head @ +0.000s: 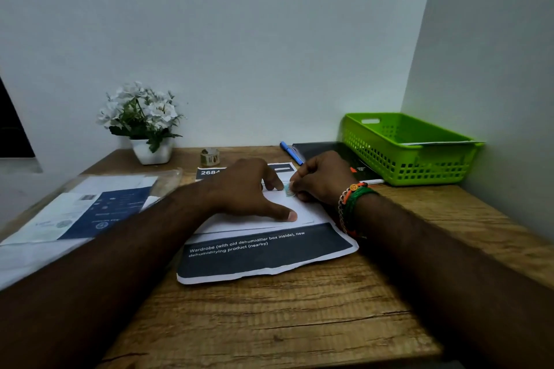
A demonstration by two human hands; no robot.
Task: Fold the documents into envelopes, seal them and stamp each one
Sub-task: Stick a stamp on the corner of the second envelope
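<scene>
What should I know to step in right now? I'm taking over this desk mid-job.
Left hand presses flat on the white envelope, which lies on a printed sheet.
Right hand pinches a small stamp at the envelope's upper right corner.
Stamp roll behind; green basket at right holds paper.
Left: press the stamp down. More documents wait on the left.

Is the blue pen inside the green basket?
No, the blue pen lies on the wooden desk, left of the green plastic basket.

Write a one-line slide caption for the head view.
Left hand steadies a white envelope on the desk while the right hand pinches a stamp at its corner.
</scene>
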